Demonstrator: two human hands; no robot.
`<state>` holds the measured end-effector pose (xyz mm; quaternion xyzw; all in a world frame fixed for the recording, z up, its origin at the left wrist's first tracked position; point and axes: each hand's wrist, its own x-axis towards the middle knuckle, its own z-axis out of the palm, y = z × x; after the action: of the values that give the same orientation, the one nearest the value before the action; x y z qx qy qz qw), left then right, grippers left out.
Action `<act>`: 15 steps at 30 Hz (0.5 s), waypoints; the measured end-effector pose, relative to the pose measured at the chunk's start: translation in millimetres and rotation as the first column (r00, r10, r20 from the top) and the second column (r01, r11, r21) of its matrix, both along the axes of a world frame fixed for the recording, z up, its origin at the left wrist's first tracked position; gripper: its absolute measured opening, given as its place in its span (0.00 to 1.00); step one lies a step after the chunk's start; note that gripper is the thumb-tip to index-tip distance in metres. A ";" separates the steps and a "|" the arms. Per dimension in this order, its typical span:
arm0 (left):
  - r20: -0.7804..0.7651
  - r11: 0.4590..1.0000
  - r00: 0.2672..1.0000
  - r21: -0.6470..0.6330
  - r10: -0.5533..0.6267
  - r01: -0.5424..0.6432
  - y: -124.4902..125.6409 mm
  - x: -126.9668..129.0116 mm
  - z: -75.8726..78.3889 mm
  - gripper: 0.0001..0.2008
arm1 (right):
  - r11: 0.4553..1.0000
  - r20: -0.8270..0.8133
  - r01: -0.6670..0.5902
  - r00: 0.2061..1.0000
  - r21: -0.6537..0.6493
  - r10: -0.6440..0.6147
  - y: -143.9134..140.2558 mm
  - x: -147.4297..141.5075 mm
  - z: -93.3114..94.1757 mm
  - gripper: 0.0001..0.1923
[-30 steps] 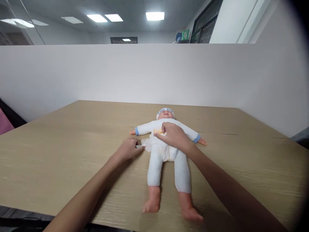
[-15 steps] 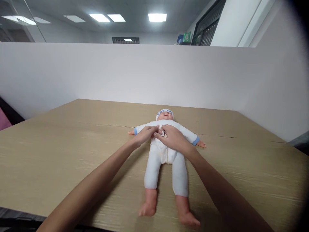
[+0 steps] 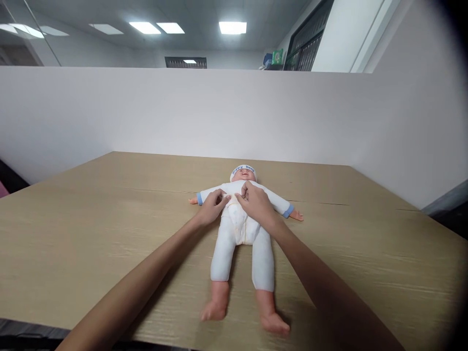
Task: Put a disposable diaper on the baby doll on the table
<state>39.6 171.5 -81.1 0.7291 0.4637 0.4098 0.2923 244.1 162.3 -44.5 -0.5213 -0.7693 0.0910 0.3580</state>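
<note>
A baby doll (image 3: 263, 258) in a white suit with blue cuffs lies on its back, its feet toward me. Around its hips sits a white diaper (image 3: 239, 224). My left hand (image 3: 212, 207) is at the left side of the diaper's waist, fingers curled and thumb pointing inward, closed on the waist edge. At the opposite side of the waist, my right hand (image 3: 258, 202) pinches the diaper's upper edge with bent fingers. The fingertips partly hide what they grip. The diaper's front between the two thumbs is visible.
The doll rests on a wide wooden table (image 3: 109, 234) with a seam running across it. A white partition (image 3: 183, 112) rises behind the table's far edge. Beyond it are ceiling lights and a green package (image 3: 277, 57). A dark object (image 3: 451, 209) stands at the right edge.
My hands have moved apart from the middle of the doll's belly, where they were nearly touching, toward the two sides of the diaper's waist. The view has shifted slightly.
</note>
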 end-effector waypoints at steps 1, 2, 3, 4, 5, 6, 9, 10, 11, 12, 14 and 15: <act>-0.049 0.994 0.995 0.069 0.082 -0.079 -2.9 1.3 1.6 0.20 | 1.000 -0.019 0.015 1.000 0.025 -0.015 -2.9 -0.8 1.9 0.07; -0.083 0.977 0.981 0.138 0.178 -0.165 -7.8 2.8 4.1 0.17 | 0.998 -0.037 0.028 0.999 0.050 -0.026 -7.4 -1.5 4.4 0.05; -0.097 0.950 0.959 0.198 0.266 -0.243 -15.0 4.5 7.6 0.15 | 0.997 -0.053 0.036 0.998 0.074 -0.032 -13.8 -1.8 7.3 0.06; -0.095 0.921 0.939 0.246 0.332 -0.301 -24.7 6.4 12.0 0.14 | 0.995 -0.064 0.042 0.997 0.095 -0.036 -22.4 -1.4 10.1 0.09; -0.085 0.899 0.926 0.286 0.369 -0.332 -36.8 8.2 17.1 0.13 | 0.993 -0.080 0.038 0.996 0.114 -0.029 -33.2 -0.2 12.4 0.10; -0.080 0.887 0.924 0.321 0.374 -0.332 -50.8 9.9 22.3 0.13 | 0.991 -0.104 0.017 0.995 0.133 -0.003 -46.2 2.1 13.6 0.10; -0.190 0.906 0.952 0.397 0.240 -0.149 -96.7 12.2 33.4 0.13 | 0.979 -0.217 -0.163 0.958 0.126 0.187 -92.6 15.5 8.0 0.04; -0.279 0.922 0.948 0.386 0.155 -0.036 -109.9 11.6 34.3 0.13 | 0.967 -0.251 -0.243 0.934 0.073 0.254 -107.7 21.9 2.7 0.02; -0.374 0.934 0.925 0.348 0.061 0.079 -120.8 10.4 33.6 0.13 | 0.948 -0.273 -0.317 0.913 -0.002 0.305 -120.9 28.6 -3.9 0.02; -0.452 0.941 0.892 0.291 -0.026 0.174 -128.6 8.7 31.5 0.13 | 0.929 -0.272 -0.362 0.904 -0.079 0.329 -131.3 35.4 -11.2 0.02; -0.521 0.949 0.843 0.173 -0.138 0.262 -134.7 4.5 24.7 0.12 | 0.913 -0.220 -0.369 0.918 -0.175 0.329 -141.7 47.5 -25.7 0.01; -0.518 0.958 0.841 0.129 -0.155 0.256 -133.6 2.6 21.0 0.12 | 0.922 -0.180 -0.339 0.935 -0.188 0.307 -141.7 52.2 -31.7 0.01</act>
<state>42.1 37.9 -60.0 0.8810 0.4005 0.2146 0.1319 296.3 20.6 -76.2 -0.4146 -0.8018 0.2701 0.3351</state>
